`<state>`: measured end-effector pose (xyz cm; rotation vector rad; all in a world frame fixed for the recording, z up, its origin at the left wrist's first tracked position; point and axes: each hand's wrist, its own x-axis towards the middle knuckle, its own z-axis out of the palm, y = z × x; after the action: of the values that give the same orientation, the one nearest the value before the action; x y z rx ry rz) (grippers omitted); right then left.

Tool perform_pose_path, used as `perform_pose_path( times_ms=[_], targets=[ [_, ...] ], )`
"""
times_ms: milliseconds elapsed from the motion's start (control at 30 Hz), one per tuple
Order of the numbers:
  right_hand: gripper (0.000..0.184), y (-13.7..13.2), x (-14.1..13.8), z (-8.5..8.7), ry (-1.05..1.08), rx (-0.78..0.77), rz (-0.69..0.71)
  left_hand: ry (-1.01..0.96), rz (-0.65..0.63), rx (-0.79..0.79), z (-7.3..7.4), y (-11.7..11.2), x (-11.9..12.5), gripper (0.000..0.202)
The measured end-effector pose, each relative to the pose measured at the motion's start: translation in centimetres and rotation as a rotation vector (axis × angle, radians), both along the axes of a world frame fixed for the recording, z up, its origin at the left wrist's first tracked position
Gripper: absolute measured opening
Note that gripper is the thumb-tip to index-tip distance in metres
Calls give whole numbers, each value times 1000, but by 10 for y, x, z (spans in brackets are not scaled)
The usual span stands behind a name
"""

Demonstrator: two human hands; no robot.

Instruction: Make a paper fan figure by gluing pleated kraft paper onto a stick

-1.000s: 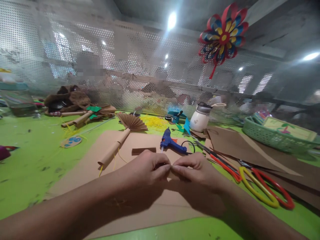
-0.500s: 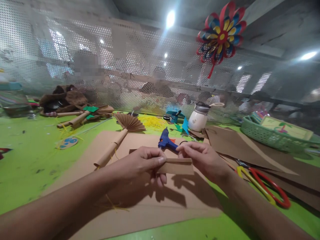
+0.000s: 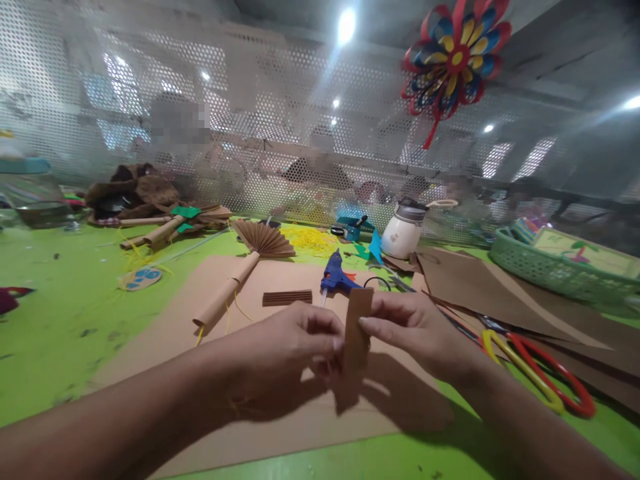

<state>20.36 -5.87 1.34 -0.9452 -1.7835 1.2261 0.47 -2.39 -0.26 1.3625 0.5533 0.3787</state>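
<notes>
While the strip of brown paper [image 3: 359, 327] stands upright between the two hands, we judge the step in hand to be shaping or checking that small piece. It is held up above the front part of a large sheet [image 3: 260, 433], clear of the surface. The right hand [image 3: 419, 323] grasps it, thumb pressed flat on the face towards us and the other fingers mostly hidden behind. The left hand [image 3: 303, 340] has its fingers curled in at the strip's left edge; blur there means we cannot tell whether they pinch it or merely rest beside it. Any next move on so narrow a piece would, we think, call for light fingertips and well-matched edges, since a stray crease would probably show.

The strip looks matte and fairly stiff, slightly bent, with straight edges. Just beyond the hands we see a pleated piece [image 3: 287, 297] with tight, parallel ridges, then a blue glue gun [image 3: 336, 272] of smooth plastic with a pale stick at its back. To the left lies a rolled paper tube [image 3: 227, 290] with yellow thread hanging from it, and at its far end a fan [image 3: 264, 239] of crisp folds. Fine yellow shreds [image 3: 310, 240] lie loosely behind. On the right are scissors [image 3: 530, 368] with glossy yellow and red loops, and farther off, a green basket [image 3: 520, 260] with perforated sides.
</notes>
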Motion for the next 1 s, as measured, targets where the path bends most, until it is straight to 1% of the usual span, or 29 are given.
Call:
perform_pose_path(
  times_ms=[100, 200, 267, 300, 400, 500, 600, 700, 767, 800, 900, 1000],
  targets=[
    [16, 2, 0, -1, -162, -1, 3, 13, 145, 156, 11, 10, -6, 11],
    [23, 2, -3, -2, -347, 62, 23, 43, 241, 291, 17, 11, -7, 21],
    [28, 1, -5, -4, -431, 98, 24, 106, 233, 396, 17, 7, -4, 26],
    [29, 1, -6, -4, -465, 116, 6, 157, 219, 447, 16, 5, -3, 25],
    [31, 0, -9, -6, -531, 167, -65, 300, 221, 577, 9, 0, 1, 14],
    [28, 0, -10, -5, -509, 182, -99, 328, 247, 673, 3, 2, 0, 14],
    [22, 2, -9, -3, -443, 206, -130, 312, 273, 718, 3, 8, -2, 15],
    [22, 4, -8, -2, -445, 259, -151, 304, 294, 718, 7, 11, -3, 18],
    [24, 4, -9, -3, -473, 294, -159, 290, 278, 674, 9, 11, -3, 21],
    [24, 4, -9, -4, -481, 305, -164, 276, 249, 634, 9, 11, -3, 21],
    [24, 1, -12, -5, -479, 331, -153, 181, 162, 434, 7, 10, -3, 20],
    [22, -2, -14, -5, -462, 392, -147, 92, 177, 242, 3, 8, -3, 17]
  ],
)
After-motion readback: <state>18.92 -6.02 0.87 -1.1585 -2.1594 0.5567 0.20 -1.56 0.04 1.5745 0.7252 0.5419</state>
